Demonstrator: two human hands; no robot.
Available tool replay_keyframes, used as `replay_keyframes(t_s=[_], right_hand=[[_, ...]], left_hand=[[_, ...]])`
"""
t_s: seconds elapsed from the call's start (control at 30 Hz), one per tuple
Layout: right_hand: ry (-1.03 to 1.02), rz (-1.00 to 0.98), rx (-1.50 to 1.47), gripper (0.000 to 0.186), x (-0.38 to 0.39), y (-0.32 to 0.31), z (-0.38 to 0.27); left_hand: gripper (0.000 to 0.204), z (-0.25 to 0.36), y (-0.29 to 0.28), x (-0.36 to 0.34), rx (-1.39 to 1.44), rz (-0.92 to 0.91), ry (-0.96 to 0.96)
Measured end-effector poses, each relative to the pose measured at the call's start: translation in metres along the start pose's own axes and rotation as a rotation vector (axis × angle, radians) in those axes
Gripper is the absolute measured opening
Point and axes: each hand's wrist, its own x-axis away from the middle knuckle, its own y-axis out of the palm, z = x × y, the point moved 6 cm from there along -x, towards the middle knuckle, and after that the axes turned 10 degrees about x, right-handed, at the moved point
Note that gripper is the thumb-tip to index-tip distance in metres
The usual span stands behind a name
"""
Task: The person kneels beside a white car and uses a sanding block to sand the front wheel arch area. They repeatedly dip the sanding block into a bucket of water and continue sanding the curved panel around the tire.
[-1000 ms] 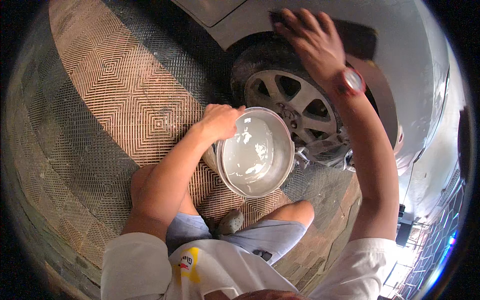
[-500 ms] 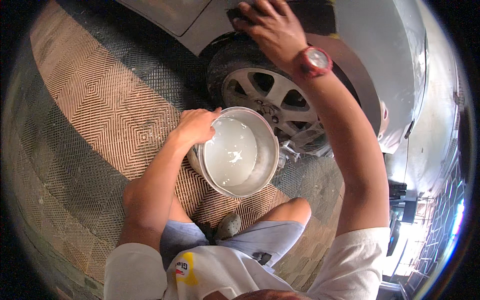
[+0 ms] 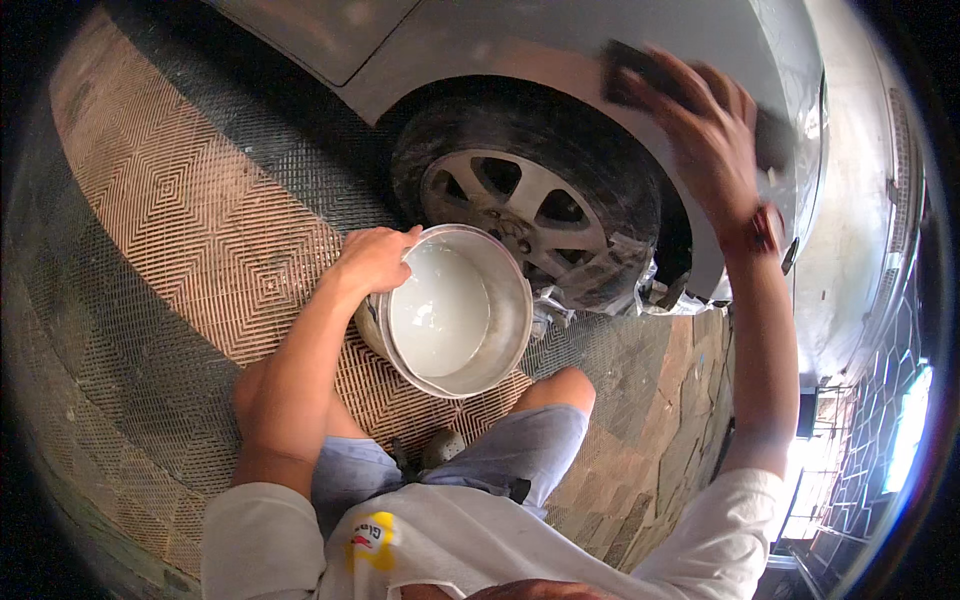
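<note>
Item, tan ribbed mat (image 3: 170, 225): patterned in nested squares, it spread out to the left of the left hand, dark matting along either side. Item, left hand (image 3: 372, 262): closed, pinching the near side of a rim between thumb and fingers. Item, round bucket (image 3: 512, 320): pale and open-topped, it stood immediately right of the left hand, well apart from the right, and held cloudy whitish liquid (image 3: 438, 315). Item, car wheel (image 3: 530, 195): spoked, in a dark tyre, it sat beyond the bucket, between the two hands. Item, car panel (image 3: 470, 40): grey, arching over the wheel, it ran behind the right hand. Item, crumpled sheeting (image 3: 672, 297): pale, it lay below the right hand, at the tyre's foot. Item, dark block (image 3: 628, 68): at the right hand's fingertips, against the panel above the arch. Item, right hand (image 3: 712, 140): blurred, fingers bent around the block. Item, watch (image 3: 767, 228): red-strapped, on the right wrist
</note>
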Motion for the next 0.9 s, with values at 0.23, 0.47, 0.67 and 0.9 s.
replay_keyframes(t_s=[0.23,0.47,0.67,0.9], right_hand=[[-0.142,-0.053,0.109,0.058,0.019,0.003,0.027],[-0.199,0.07,-0.011,0.06,-0.056,0.013,-0.024],[-0.18,0.026,0.124,0.061,-0.02,0.006,0.006],[-0.182,0.073,-0.027,0.05,-0.094,0.015,-0.048]], left_hand=[[0.077,-0.015,-0.001,0.009,0.025,0.053,0.057],[0.076,0.001,0.001,-0.003,-0.001,-0.007,0.01],[0.072,-0.011,0.004,0.006,0.032,0.061,0.056],[0.075,-0.005,0.001,0.0,0.018,0.074,0.051]])
